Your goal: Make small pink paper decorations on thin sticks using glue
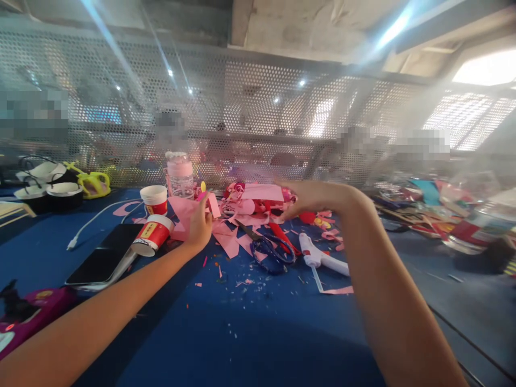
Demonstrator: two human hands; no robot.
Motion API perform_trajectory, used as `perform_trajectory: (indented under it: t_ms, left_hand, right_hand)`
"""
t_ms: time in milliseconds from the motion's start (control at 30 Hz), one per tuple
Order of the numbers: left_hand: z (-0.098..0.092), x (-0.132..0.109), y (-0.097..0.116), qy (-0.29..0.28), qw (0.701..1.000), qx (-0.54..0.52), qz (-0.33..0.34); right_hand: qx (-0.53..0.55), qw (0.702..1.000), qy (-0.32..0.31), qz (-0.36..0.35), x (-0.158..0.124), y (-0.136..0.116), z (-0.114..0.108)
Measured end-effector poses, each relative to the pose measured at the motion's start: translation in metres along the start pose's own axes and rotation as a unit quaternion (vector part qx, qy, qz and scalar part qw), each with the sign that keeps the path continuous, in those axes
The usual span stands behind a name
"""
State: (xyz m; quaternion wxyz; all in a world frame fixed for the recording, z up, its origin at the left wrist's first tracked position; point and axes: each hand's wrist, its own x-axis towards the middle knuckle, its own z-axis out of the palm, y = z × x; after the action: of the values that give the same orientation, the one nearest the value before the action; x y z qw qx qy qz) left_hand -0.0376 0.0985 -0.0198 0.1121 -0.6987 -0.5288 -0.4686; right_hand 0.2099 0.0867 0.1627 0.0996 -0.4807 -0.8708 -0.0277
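Note:
My left hand (200,224) is at the left side of a heap of pink paper scraps (228,239). Its fingers are closed on a small pink paper strip (213,205). Over the right side of the heap reaches my right hand (308,196), thumb and fingers apart, close to a pale pink paper sheet (262,192); the fingertips are slightly blurred. Blue-handled scissors (274,255) lie in front of the heap, beside a red-handled tool (284,239). A white glue gun (322,257) rests under my right forearm.
Two red-and-white paper cups (153,235), one tipped over, sit near a black phone (107,252). Behind stand a pink-capped bottle (180,174) and a perforated metal screen (258,107). A white cable (94,217) and a purple object (38,312) lie left; a clear plastic container (479,228) is right.

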Motion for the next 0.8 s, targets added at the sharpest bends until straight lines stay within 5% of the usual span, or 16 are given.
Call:
perform_trajectory:
  t_ms: [100,233,367,633,800]
  left_hand:
    - [-0.001,-0.001,0.007,0.016,0.999,-0.033,0.004]
    - [0.0,-0.005,0.017,-0.021,0.995,-0.045,0.083]
    - [-0.002,-0.006,0.023,-0.025,0.993,-0.082,0.084]
    - [-0.019,-0.007,0.025,-0.106,0.956,-0.244,0.121]
    - [-0.023,-0.003,0.056,-0.122,0.911,-0.392,-0.034]
  right_hand:
    - [-0.032,0.997,-0.059,-0.042,-0.012,-0.012,0.008]
    - [-0.121,0.993,-0.013,-0.008,-0.024,-0.025,0.058]
    - [-0.132,0.991,-0.025,0.018,-0.048,-0.03,0.102]
    - [-0.088,0.993,0.005,0.079,-0.07,-0.031,0.118]
    - [0.018,0.996,-0.009,0.089,-0.068,-0.025,0.124]
